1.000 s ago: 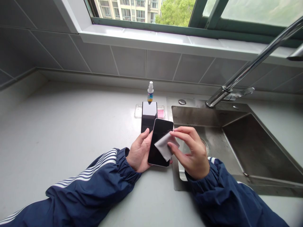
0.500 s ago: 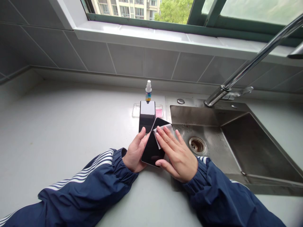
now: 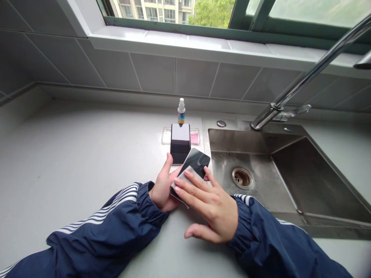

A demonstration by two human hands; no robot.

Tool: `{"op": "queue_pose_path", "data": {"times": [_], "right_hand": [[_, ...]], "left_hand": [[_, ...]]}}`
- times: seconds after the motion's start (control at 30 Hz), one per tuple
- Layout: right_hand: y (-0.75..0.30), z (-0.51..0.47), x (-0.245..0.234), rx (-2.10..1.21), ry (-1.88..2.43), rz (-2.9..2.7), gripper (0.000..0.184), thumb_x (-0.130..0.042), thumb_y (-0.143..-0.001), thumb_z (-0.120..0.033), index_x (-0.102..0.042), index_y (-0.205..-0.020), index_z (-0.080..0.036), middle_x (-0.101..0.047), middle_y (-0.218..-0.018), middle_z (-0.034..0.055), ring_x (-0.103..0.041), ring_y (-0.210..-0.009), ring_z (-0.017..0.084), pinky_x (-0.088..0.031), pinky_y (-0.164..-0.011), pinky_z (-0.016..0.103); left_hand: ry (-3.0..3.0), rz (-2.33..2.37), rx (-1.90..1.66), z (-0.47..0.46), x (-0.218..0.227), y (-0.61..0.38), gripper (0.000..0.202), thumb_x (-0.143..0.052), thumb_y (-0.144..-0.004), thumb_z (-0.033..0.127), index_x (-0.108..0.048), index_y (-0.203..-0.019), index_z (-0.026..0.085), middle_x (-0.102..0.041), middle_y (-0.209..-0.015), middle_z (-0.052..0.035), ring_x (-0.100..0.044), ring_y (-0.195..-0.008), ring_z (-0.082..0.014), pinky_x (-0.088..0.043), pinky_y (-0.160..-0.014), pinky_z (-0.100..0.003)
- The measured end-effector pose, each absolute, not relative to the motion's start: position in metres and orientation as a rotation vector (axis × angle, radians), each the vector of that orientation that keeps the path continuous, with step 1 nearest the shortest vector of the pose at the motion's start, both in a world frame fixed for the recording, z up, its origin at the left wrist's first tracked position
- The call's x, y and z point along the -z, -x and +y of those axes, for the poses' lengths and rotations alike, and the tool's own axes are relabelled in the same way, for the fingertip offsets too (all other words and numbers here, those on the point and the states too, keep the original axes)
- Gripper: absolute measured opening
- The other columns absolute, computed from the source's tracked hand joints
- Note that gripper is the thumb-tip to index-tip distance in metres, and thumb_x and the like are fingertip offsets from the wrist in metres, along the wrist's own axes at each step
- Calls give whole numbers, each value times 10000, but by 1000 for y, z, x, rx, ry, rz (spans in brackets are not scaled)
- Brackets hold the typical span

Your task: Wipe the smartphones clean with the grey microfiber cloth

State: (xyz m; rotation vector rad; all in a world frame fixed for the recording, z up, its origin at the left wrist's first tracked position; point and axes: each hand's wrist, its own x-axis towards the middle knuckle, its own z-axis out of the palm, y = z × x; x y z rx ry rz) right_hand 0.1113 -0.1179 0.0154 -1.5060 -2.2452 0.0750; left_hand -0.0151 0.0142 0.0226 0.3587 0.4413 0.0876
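A smartphone [image 3: 198, 161] with a black, glossy face rests tilted in my left hand [image 3: 164, 185], its top end toward the upper right. My left thumb stands up beside the phone, and the fingers pass underneath, mostly hidden. My right hand [image 3: 210, 200] lies over the phone's lower half with fingers stretched and thumb spread out. Under those fingertips a light grey cloth [image 3: 189, 170] with a zigzag edge is pressed flat on the phone. Just beyond, a second smartphone [image 3: 180, 148] lies face up on the counter, partly over a clear phone case [image 3: 166, 136].
Behind the second phone stands a small spray bottle [image 3: 181, 111] with a white cap. On the right a steel sink [image 3: 261, 170] is set into the white counter [image 3: 87, 154], with a chrome faucet [image 3: 307, 73] at its back edge. A tiled wall and window rise behind.
My right hand and the cloth have slid down the phone toward its lower left end, baring the upper part. The phone has tipped and dropped slightly in my left hand.
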Motion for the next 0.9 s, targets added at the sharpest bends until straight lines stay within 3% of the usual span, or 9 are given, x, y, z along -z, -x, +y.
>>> {"op": "queue_pose_path", "data": {"times": [0.13,0.3,0.4,0.5,0.63,0.73,0.9], "right_hand": [[-110,-119,-18,-96,1410,-2272,779,-335,-986,-678,-360,-1537,-129,-402,-1577,105,-213,-1537,301,110,-1234,576],[-133,-115,-15,-43,1603,-2202,697,-352,-1023,-587,-308,-1563,-149,-353,-1604,102,-197,-1541,283,24,-1255,547],[-147,-113,-14,16,1774,-2076,665,-297,-1044,-545,-252,-1583,-159,-308,-1623,112,-176,-1546,288,-72,-1246,575],[-142,-114,-15,43,1799,-2036,704,-296,-1034,-571,-248,-1582,-133,-291,-1629,124,-141,-1551,313,-108,-1235,600],[-124,-117,-18,36,1603,-2167,780,-371,-990,-649,-286,-1571,-136,-363,-1602,108,-174,-1543,330,-18,-1243,608],[-129,-116,-19,80,1652,-2128,686,-375,-1024,-560,-265,-1580,-173,-385,-1592,98,-232,-1531,308,19,-1240,606],[-148,-113,-17,123,1779,-1973,655,-416,-1034,-420,-192,-1602,-183,-346,-1608,129,-227,-1531,313,-119,-1236,599]], "left_hand": [[-352,517,-101,15,-26,16,953,-245,-887,808,-529,-1408,61,-733,-1006,-183,-719,-920,-270,-536,-869,-350],[-463,384,-16,15,-22,15,961,-132,-877,817,-419,-1503,147,-708,-1044,-182,-715,-768,-277,-573,-640,-387],[-531,244,45,16,-19,15,966,-68,-869,811,-346,-1542,175,-697,-1009,-179,-712,-793,-315,-574,-564,-405],[-550,196,55,16,-17,15,953,-66,-883,795,-342,-1540,163,-698,-959,-170,-710,-783,-310,-573,-572,-395],[-516,281,34,14,-17,17,976,-115,-889,800,-447,-1469,89,-701,-962,-181,-709,-746,-267,-576,-667,-383],[-550,241,58,13,-16,17,987,-167,-847,848,-457,-1470,140,-699,-956,-165,-711,-770,-291,-576,-603,-381],[-553,178,53,15,-11,18,750,-272,-939,729,-502,-1435,216,-690,-1027,-132,-708,-831,-267,-597,-593,-364]]}}
